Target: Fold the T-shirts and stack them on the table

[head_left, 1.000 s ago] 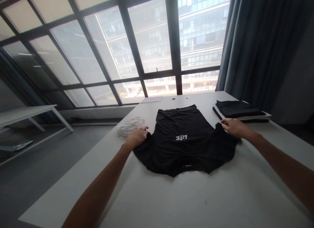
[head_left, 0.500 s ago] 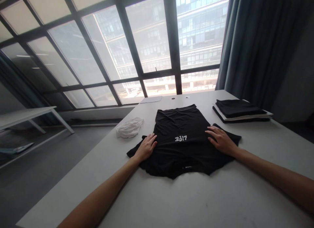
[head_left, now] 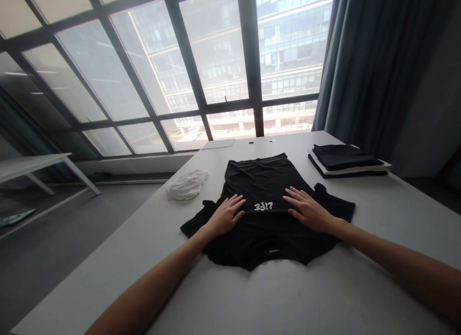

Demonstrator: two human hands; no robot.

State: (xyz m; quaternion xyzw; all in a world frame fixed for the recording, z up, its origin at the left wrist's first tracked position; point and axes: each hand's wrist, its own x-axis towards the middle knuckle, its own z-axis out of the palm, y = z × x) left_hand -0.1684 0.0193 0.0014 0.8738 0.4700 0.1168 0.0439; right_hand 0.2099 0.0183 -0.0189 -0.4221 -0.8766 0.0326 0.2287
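A black T-shirt (head_left: pixel 266 229) lies spread on the white table (head_left: pixel 273 301), its neckline towards me and its hem towards the window. White lettering on its chest reads "LIFE", upside down from my side. My left hand (head_left: pixel 227 215) rests on the left part of the shirt with its fingers stretched out. On the right part lies my right hand (head_left: pixel 309 210), palm down, fingers spread. Both hands touch the cloth beside the lettering without gripping it. Slight creases run across the shirt's far half.
A crumpled white cloth (head_left: pixel 187 185) lies left of the shirt. At the back right is a stack of folded black and white garments (head_left: pixel 347 159). A sheet of paper (head_left: pixel 218 144) lies near the far edge. Another table (head_left: pixel 36 163) stands at the left, and a dark curtain (head_left: pixel 363 75) hangs behind.
Both hands have slid inward over the shirt, closer to the lettering. The sleeves lie slightly differently, and the camera view has shifted a little.
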